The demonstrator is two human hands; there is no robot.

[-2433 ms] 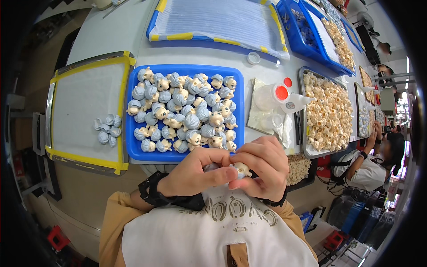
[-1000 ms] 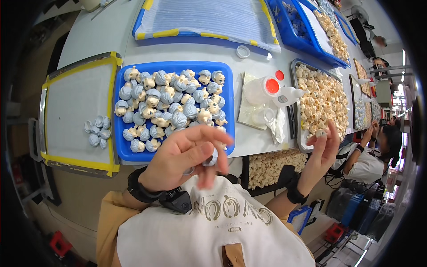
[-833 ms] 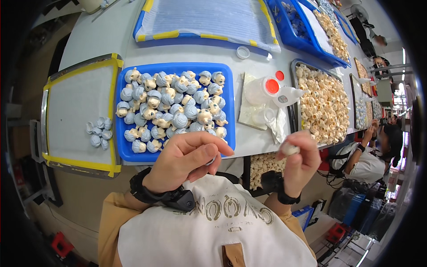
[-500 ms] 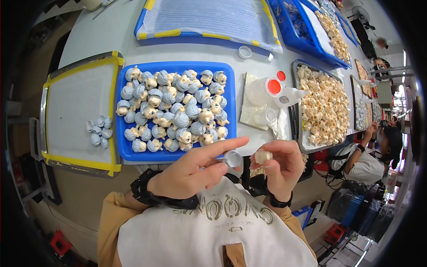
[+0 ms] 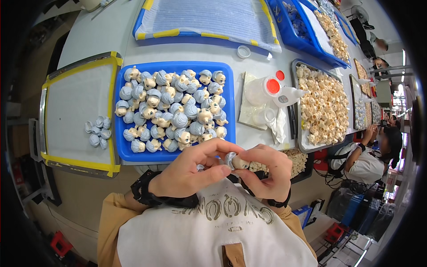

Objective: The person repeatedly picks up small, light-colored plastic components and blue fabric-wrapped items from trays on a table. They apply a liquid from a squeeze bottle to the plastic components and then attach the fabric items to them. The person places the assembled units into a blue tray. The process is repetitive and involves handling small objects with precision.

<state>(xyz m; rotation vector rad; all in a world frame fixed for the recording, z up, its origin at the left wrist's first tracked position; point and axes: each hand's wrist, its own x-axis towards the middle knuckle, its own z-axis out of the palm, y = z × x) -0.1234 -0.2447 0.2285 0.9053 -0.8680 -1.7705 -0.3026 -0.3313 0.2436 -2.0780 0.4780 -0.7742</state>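
Close to my chest, both hands meet around one small doll head. My left hand (image 5: 191, 173) pinches its pale blue hair piece (image 5: 229, 159) between thumb and fingers. From the other side my right hand (image 5: 272, 172) grips the beige face piece (image 5: 241, 163), pressed against the hair piece. Painted features show on the face; the fingers cover the rest. Just beyond my left hand lies a blue tray (image 5: 118, 138) full of assembled doll heads (image 5: 179, 120) with blue hair.
At left, a yellow-taped frame tray (image 5: 75, 107) holds several loose blue hair pieces (image 5: 98, 129). A plastic jar (image 5: 260, 89) and squeeze bottle (image 5: 290, 96) stand right of centre, beside a metal tray (image 5: 310, 147) of beige pieces. A person (image 5: 362, 155) works farther right.
My right hand has moved left and turned, bringing the beige face piece against the blue hair piece. Before, the two pieces were apart, one in each hand.
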